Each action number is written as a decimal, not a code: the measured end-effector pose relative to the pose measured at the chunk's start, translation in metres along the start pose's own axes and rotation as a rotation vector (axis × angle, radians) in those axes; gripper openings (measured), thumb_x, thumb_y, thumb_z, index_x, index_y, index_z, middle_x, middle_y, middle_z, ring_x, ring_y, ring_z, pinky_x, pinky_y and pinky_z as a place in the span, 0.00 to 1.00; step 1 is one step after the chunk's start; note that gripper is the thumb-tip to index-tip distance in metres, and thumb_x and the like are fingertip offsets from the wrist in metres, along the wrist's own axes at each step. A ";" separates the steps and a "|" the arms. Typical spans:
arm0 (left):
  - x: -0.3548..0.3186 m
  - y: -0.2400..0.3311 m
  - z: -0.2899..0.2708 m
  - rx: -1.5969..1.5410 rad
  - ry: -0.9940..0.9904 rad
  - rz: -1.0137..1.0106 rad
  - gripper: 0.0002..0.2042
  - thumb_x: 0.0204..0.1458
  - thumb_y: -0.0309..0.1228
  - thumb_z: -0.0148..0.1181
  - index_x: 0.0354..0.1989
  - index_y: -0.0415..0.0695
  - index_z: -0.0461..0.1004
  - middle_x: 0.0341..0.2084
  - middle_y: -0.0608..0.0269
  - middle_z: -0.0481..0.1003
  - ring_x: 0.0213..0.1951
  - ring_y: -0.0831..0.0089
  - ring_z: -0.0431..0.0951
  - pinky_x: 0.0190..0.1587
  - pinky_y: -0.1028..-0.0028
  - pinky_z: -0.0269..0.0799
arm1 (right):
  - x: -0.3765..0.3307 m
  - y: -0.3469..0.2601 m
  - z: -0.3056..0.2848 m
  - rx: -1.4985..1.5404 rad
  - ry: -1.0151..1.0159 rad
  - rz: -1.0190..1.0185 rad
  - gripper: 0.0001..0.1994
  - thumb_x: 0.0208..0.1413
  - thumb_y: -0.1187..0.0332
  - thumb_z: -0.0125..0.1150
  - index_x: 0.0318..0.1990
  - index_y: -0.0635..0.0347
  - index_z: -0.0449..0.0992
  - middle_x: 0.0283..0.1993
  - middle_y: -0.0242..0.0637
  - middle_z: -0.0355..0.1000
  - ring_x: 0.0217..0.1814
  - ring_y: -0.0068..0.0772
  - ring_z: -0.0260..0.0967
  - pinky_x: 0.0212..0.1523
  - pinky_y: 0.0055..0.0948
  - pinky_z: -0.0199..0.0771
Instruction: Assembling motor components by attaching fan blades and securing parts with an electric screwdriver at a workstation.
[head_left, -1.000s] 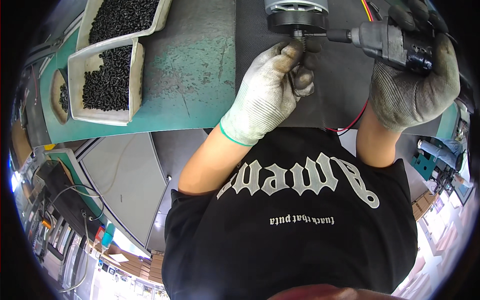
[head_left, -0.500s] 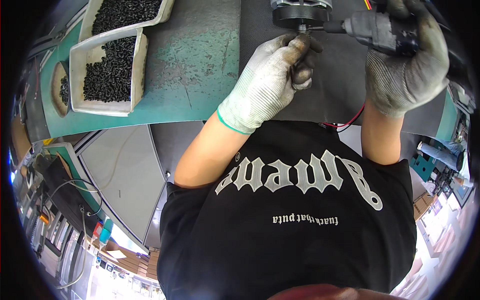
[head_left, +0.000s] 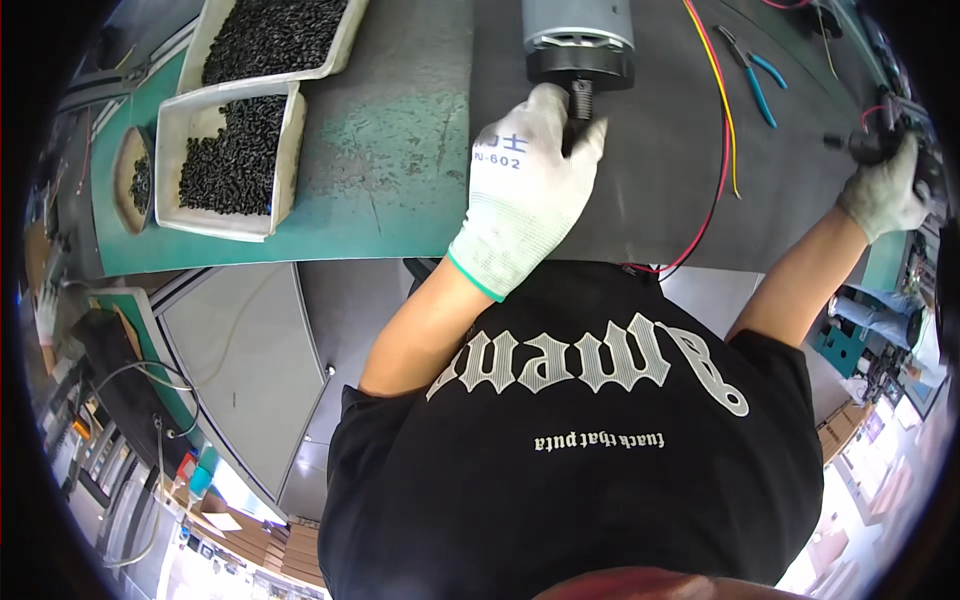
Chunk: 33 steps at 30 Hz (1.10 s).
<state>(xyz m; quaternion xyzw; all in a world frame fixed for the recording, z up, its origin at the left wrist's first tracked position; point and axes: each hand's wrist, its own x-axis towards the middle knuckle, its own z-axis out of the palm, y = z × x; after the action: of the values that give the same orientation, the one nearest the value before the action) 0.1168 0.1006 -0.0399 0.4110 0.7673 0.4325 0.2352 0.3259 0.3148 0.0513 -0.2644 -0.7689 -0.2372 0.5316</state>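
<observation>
A grey cylindrical motor (head_left: 580,28) with a black end collar (head_left: 580,66) lies at the top middle. Its threaded shaft (head_left: 582,100) points toward me. My left hand (head_left: 528,170), in a white glove with a green cuff, is at that shaft, back upward. Its thumb and forefinger are spread to either side of the shaft; the other fingers are mostly hidden. At the far right, my gloved right hand (head_left: 888,195) is closed round a dark power screwdriver (head_left: 875,148), whose tip points left, well apart from the motor.
Two white bins (head_left: 290,165) and a small tray (head_left: 121,185) of small black parts stand at the left. Right of the motor lie blue-handled pliers (head_left: 762,95) and red and yellow wires (head_left: 722,100). The bench's near edge runs just in front of me.
My right hand has carried the screwdriver from beside the shaft to the far right. The left hand has turned back-up, thumb and forefinger parting. Pliers and more of the wires have come into view.
</observation>
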 end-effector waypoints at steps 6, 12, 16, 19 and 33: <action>-0.022 -0.008 -0.068 0.305 0.238 0.211 0.09 0.49 0.34 0.62 0.29 0.43 0.71 0.20 0.54 0.72 0.23 0.55 0.74 0.26 0.62 0.72 | -0.047 0.022 0.013 0.068 -0.481 0.199 0.35 0.57 0.51 0.59 0.64 0.69 0.59 0.65 0.55 0.58 0.70 0.46 0.52 0.69 0.39 0.48; 0.003 -0.077 -0.258 1.308 0.698 -0.314 0.12 0.53 0.37 0.58 0.38 0.42 0.75 0.35 0.48 0.78 0.38 0.56 0.80 0.40 0.62 0.76 | -0.123 0.100 0.052 -0.013 -0.987 0.068 0.27 0.66 0.50 0.41 0.67 0.53 0.58 0.69 0.47 0.54 0.73 0.50 0.44 0.70 0.42 0.44; 0.040 -0.154 -0.365 1.069 0.458 -0.525 0.14 0.52 0.36 0.56 0.44 0.44 0.78 0.42 0.50 0.77 0.44 0.52 0.78 0.50 0.62 0.72 | -0.117 0.084 0.055 0.082 -0.935 0.012 0.28 0.65 0.48 0.41 0.67 0.52 0.58 0.70 0.47 0.53 0.73 0.51 0.42 0.70 0.44 0.44; 0.073 -0.186 -0.377 0.905 0.423 -0.439 0.14 0.51 0.36 0.57 0.43 0.44 0.78 0.42 0.50 0.78 0.44 0.52 0.77 0.50 0.63 0.72 | -0.121 0.085 0.049 0.066 -0.922 0.072 0.27 0.64 0.47 0.43 0.67 0.48 0.60 0.68 0.51 0.54 0.71 0.54 0.47 0.70 0.45 0.46; 0.094 -0.205 -0.407 0.423 0.402 -0.545 0.16 0.48 0.35 0.59 0.42 0.36 0.77 0.28 0.54 0.78 0.29 0.67 0.77 0.34 0.70 0.72 | -0.143 0.101 0.042 -0.099 -0.937 0.149 0.26 0.65 0.51 0.43 0.64 0.56 0.62 0.64 0.52 0.58 0.67 0.54 0.54 0.64 0.47 0.55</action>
<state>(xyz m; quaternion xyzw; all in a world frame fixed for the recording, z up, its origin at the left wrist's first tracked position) -0.3145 -0.0719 -0.0062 0.1390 0.9510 0.2587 0.0965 0.4058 0.3957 -0.0882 -0.4223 -0.8926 -0.0903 0.1299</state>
